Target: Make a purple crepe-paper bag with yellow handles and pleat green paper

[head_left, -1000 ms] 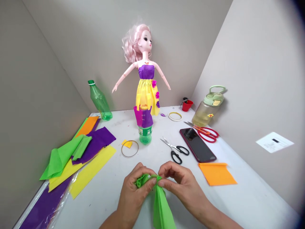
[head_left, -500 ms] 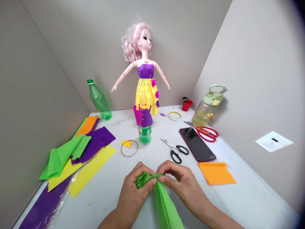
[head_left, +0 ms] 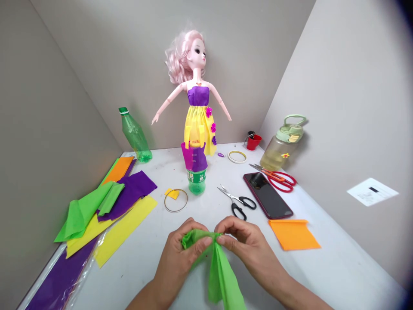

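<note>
Both hands pinch a strip of green crepe paper or fabric (head_left: pixel 222 275) near the front of the table. My left hand (head_left: pixel 183 254) is closed on its gathered upper edge, and a rolled part bulges between thumb and fingers. Close beside it, my right hand (head_left: pixel 245 245) grips the same edge with thumb and forefinger. The loose end hangs down in folds between the wrists. Beyond the hands lie black-handled scissors (head_left: pixel 238 202), partly spread, and a thin hoop (head_left: pixel 176 210) over a small yellow scrap (head_left: pixel 173 193).
A pink-haired doll (head_left: pixel 198 97) stands at the back behind a cut green bottle piece (head_left: pixel 196 185). Coloured sheets (head_left: pixel 127 230) and a green bottle (head_left: pixel 135 137) are left. A phone (head_left: pixel 267 196), red-handled scissors (head_left: pixel 280 181), an orange piece (head_left: pixel 294 235) and a water bottle (head_left: pixel 280 144) sit right.
The green strip's gathered edge is stretched out straighter and its hanging end has swung slightly left. My hands have moved only a little, with the pinch kept.
</note>
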Action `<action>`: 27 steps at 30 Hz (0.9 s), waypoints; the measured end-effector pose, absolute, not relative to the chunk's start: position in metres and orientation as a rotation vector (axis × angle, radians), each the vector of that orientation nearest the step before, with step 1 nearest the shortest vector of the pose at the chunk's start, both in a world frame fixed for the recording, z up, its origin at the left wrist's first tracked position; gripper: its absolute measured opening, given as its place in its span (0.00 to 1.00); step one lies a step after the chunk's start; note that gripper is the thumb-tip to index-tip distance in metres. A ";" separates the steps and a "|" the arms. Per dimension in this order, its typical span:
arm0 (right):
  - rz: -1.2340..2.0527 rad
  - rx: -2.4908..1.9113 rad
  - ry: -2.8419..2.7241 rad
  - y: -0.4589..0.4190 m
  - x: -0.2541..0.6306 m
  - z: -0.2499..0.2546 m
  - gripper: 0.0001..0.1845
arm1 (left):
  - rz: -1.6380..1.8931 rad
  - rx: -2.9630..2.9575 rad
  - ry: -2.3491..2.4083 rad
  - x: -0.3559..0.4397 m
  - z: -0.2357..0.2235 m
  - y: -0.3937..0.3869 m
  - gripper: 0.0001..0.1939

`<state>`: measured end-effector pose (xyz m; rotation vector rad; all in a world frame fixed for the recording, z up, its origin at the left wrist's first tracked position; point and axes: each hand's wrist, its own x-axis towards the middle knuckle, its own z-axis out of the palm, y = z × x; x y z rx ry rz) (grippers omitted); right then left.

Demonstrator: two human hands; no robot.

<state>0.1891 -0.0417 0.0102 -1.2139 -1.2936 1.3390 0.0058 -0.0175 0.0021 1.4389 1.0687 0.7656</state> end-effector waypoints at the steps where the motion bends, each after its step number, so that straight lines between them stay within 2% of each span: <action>1: 1.340 -1.211 -1.290 -0.042 0.189 0.010 0.07 | 0.756 1.453 1.066 0.005 0.003 -0.017 0.15; 27: 1.378 -1.195 -1.275 -0.045 0.189 0.012 0.05 | 0.831 1.437 1.072 0.008 -0.008 -0.020 0.11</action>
